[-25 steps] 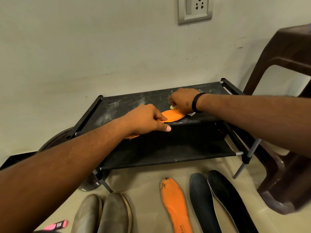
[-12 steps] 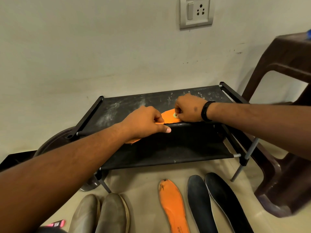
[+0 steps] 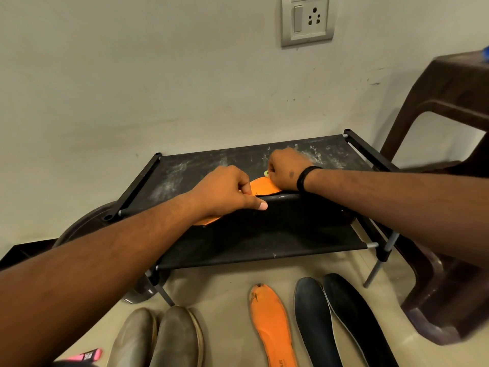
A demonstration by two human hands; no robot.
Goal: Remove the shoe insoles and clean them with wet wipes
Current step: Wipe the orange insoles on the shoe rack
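Note:
An orange insole lies on the top shelf of a black fabric shoe rack. My left hand grips its near part, fingers curled over it and thumb stretched along the front bar. My right hand is closed round a small pale wad, probably a wet wipe, pressed on the insole's far end. Most of the wipe is hidden in the fist. On the floor in front lie a second orange insole and two black insoles side by side.
A pair of grey-brown shoes stands on the floor at the lower left, with a pink object beside it. A brown plastic stool stands at the right. The wall with a socket is close behind the rack.
My right hand with the wipe has rubbed back and forth a short way over the insole's far end. The left hand has kept holding the insole in place. The camera has tilted slightly.

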